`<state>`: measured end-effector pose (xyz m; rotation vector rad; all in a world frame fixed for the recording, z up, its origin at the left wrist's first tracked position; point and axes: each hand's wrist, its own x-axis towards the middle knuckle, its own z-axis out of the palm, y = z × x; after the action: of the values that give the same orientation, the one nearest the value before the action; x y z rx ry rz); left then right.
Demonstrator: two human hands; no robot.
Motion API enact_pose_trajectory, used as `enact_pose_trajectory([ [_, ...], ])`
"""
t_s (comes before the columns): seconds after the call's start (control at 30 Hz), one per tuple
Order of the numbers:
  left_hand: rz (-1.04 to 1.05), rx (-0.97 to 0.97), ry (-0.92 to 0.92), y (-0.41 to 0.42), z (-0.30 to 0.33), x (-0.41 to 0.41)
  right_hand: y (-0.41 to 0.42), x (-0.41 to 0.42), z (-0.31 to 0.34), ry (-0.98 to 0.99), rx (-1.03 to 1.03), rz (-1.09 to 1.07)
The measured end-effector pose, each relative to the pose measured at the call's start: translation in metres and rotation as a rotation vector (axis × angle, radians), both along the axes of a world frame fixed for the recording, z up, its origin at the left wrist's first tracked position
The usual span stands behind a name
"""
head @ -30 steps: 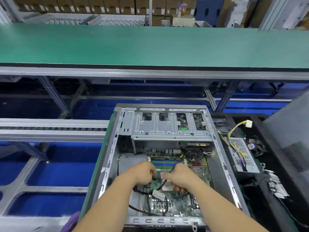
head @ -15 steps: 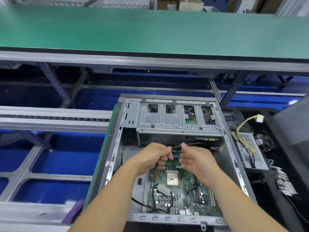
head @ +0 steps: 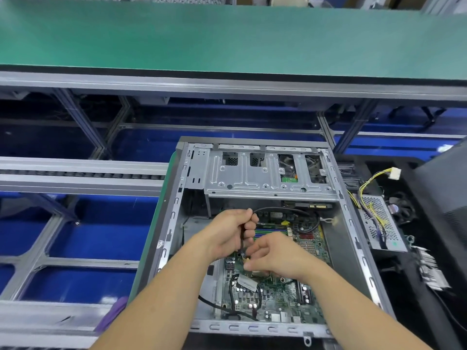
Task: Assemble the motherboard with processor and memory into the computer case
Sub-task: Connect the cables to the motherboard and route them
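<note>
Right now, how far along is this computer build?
Done: the motherboard already lies inside the open case. In hand: the left hand grips a black cable while the right hand pinches its end over the board. Left: the power supply, with its yellow wire bundle, still sits outside the case on the right.

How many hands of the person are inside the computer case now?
2. The left hand grips a black cable above the motherboard. The right hand pinches the cable's end just beside it, inside the computer case.
</note>
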<state>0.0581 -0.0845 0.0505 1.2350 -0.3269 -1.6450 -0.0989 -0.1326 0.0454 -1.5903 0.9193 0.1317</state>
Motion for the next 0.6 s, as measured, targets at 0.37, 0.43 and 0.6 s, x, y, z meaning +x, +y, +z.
enact_pose_trajectory([
  [0.37,-0.547,-0.748,-1.405,0.006,0.003,-0.016,0.014,0.003,0.011,0.090,-0.087,0.672],
  [0.43,-0.652,-0.699,-1.362,0.008,0.004,-0.018,0.020,0.004,0.014,0.032,0.100,0.626],
  [0.6,-0.781,-0.615,-1.538,0.010,0.005,-0.011,0.016,-0.001,0.014,0.116,0.265,0.621],
])
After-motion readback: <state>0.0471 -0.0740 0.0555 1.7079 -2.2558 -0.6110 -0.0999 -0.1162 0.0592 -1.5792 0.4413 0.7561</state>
